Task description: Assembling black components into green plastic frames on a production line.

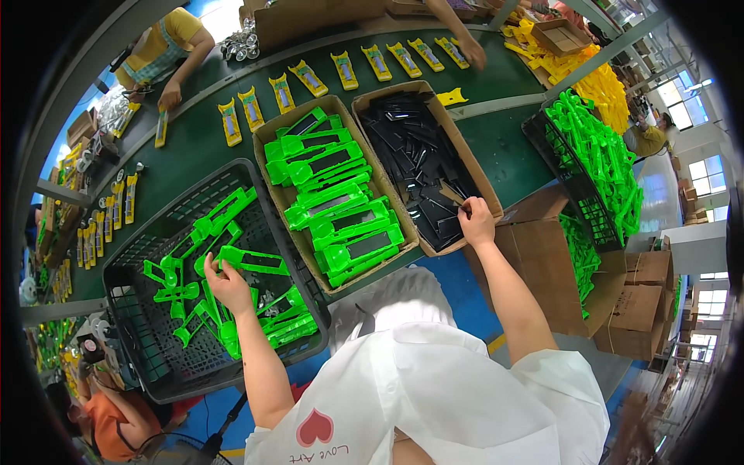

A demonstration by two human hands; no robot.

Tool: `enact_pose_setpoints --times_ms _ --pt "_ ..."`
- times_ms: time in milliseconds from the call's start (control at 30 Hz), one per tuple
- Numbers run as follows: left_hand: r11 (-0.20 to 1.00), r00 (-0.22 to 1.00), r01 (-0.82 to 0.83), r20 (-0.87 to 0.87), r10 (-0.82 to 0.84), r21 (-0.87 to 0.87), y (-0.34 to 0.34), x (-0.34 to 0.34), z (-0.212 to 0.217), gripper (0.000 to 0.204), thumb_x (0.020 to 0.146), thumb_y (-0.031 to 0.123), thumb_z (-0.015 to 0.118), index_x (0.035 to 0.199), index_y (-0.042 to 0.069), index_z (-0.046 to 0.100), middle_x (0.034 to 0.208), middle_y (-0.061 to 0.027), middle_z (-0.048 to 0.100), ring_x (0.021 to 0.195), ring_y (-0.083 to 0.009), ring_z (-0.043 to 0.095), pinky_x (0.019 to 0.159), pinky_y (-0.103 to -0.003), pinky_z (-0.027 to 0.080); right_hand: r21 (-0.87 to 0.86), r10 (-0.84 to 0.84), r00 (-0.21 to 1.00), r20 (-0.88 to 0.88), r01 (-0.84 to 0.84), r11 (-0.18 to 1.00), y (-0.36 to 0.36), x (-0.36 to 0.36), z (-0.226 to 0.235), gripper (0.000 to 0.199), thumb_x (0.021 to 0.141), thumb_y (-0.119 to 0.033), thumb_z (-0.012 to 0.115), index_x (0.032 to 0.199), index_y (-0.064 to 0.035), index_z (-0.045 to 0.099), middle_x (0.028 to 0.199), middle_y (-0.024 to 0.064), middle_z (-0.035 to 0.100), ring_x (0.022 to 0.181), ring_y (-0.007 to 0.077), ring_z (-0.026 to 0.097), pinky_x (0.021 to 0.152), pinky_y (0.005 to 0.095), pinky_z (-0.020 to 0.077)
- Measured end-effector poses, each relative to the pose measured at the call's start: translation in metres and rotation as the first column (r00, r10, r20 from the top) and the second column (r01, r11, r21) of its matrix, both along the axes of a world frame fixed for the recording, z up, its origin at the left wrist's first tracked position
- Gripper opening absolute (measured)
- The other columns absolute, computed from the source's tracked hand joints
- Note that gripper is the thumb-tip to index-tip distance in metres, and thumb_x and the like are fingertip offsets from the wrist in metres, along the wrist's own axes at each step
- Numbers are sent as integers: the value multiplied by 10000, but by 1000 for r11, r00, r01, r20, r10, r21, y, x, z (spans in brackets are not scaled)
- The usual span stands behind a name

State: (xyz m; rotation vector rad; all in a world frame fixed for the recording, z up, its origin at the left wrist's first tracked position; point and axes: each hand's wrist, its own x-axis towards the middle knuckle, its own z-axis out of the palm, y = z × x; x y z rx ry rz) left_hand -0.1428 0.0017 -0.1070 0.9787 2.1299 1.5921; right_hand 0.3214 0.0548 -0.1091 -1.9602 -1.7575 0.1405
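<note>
My left hand [227,287] is over a black plastic basket [147,310], its fingers closed round the round end of a bright green plastic housing [260,262] with a long slot. More green housings lie loosely in the basket. My right hand [476,223] reaches into the near end of a cardboard box [482,180] of loose, shiny black panels [399,143]. Its fingertips pinch at the edge of a dark panel, partly hidden by the fingers. Between my hands, a second cardboard box [339,288] holds green housings with dark panels in their slots, stacked in a row.
Yellow holders [345,71] stand along the green conveyor [496,143] beyond the boxes. A black crate [577,182] heaped with green parts is at right, above an open carton [535,263]. Yellow parts [597,85] pile up behind. Other people's hands [169,97] work across the belt.
</note>
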Motion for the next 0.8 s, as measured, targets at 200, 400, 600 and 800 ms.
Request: enact_pose_setpoints --times_ms 200,400,600,800 --pt "955 958 126 284 -47 -269 -18 -24 2 395 746 -11 425 1137 25 465 797 -68 512 517 -131 547 464 -246 449 -20 -14 999 -35 13 1000 2 -2 -4 124 727 -130 573 760 -68 472 750 97 510 686 294 534 594 392 435" --pt "988 861 31 506 51 -152 -65 -33 26 303 775 -33 422 1075 -4 396 941 -111 520 681 -203 594 573 -270 493 46 -22 999 33 21 999 3 0 -3 121 765 -139 558 795 -38 500 733 105 518 642 269 523 576 361 421" --pt "988 639 153 764 -90 -12 -87 2 73 331 797 14 539 1115 68 466 928 -58 561 778 -197 595 645 -263 504 82 -91 936 -341 126 989 6 0 -4 232 825 -243 539 794 -13 545 584 51 513 525 153 495 510 290 393" --pt "840 378 539 874 -307 63 -48 71 70 205 834 109 535 1002 -8 539 836 -73 589 674 -180 602 599 -278 505 -265 -141 324 -936 -379 886 -34 -101 93 97 820 -115 554 828 -35 501 671 58 586 472 67 485 394 182 360"
